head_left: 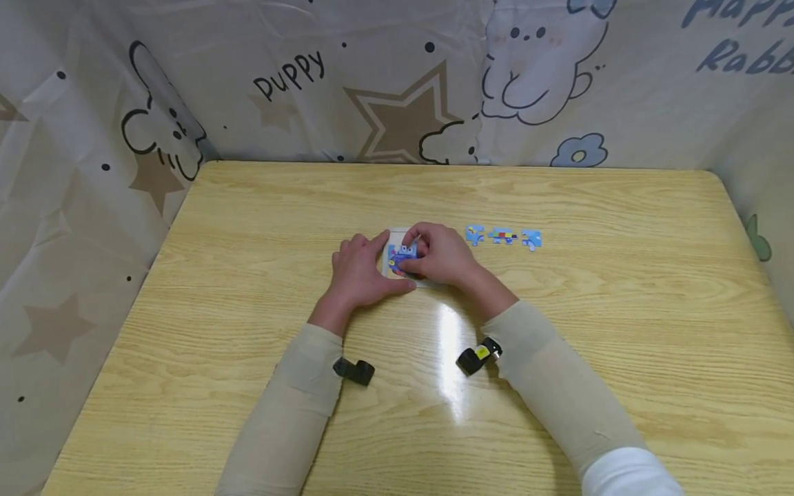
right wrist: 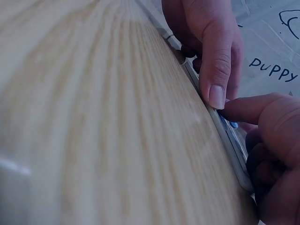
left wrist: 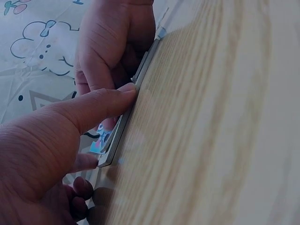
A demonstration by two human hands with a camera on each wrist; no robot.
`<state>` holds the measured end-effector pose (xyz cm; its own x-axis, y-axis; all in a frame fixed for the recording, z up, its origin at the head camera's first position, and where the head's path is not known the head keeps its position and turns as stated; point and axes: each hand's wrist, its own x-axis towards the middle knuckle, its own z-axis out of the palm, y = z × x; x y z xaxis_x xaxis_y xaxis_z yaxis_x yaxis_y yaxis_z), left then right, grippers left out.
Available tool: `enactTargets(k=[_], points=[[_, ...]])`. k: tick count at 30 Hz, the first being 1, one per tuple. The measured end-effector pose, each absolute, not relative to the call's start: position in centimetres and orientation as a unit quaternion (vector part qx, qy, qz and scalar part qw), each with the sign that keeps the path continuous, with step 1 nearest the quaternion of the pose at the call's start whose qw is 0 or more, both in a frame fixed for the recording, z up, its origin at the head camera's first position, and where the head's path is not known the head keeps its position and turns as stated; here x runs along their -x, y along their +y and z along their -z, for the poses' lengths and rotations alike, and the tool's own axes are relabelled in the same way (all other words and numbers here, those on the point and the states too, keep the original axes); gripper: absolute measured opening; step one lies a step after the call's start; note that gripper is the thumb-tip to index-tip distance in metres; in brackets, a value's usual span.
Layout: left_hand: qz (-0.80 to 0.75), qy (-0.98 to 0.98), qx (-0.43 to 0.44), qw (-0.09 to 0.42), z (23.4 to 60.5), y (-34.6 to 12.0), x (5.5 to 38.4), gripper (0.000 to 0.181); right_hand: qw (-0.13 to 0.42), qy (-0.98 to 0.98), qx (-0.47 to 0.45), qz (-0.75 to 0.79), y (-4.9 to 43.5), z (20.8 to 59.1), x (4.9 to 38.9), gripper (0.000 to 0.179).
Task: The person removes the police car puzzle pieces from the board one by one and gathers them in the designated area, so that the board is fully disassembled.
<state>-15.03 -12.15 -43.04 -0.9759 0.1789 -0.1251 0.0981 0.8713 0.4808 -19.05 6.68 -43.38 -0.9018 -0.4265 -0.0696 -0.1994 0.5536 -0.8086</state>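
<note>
A small pale puzzle tray (head_left: 398, 236) lies on the table, with blue puzzle pieces (head_left: 395, 261) inside its left part. My left hand (head_left: 358, 273) holds the tray from the left, its thumb on the near edge and its index finger at the far left corner. Over the tray's right side is my right hand (head_left: 448, 256), thumb and curled index finger pinching a blue piece at the assembled part. That piece is mostly hidden by the fingers. In the left wrist view, the left thumb (left wrist: 105, 105) presses the tray rim (left wrist: 123, 127).
Three loose puzzle pieces lie in a row right of the tray: a left one (head_left: 474, 233), a multicoloured middle one (head_left: 503, 236) and a right one (head_left: 531, 238). The wooden table (head_left: 248, 227) meets a printed cloth (head_left: 384, 41) at its far edge.
</note>
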Motion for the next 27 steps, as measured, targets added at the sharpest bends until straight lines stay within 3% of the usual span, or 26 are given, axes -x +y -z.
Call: enactTargets(k=[27], points=[[-0.246, 0.963, -0.07, 0.086, 42.97, -12.14, 15.04, 0.107, 0.128, 0.865, 0.173, 0.452, 6.71, 43.61, 19.12, 0.031]])
